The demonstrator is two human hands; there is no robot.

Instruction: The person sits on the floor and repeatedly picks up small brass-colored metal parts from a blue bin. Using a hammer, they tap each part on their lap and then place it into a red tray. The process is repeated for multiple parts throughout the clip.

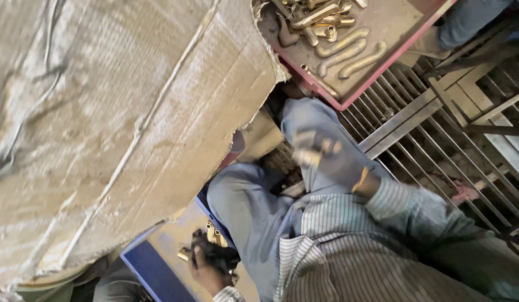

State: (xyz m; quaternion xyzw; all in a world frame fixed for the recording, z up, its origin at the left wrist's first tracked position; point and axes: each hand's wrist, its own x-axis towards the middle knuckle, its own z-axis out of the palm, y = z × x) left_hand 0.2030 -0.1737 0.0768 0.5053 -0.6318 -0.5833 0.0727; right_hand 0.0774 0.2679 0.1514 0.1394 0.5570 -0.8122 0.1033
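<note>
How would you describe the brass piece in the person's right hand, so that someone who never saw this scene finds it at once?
Start at the red tray of curved brass pipes at the top, then go down across the blue trouser knee. There the right hand holds a short brass piece, blurred. Unlike the pipes lying in the tray, it is gripped above the lap.

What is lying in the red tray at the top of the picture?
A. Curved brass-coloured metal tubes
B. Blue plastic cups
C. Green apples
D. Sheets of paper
A: the red tray holds a heap of curved brass-coloured metal tubes, shiny and bent, with hollow ends showing on some.
</note>
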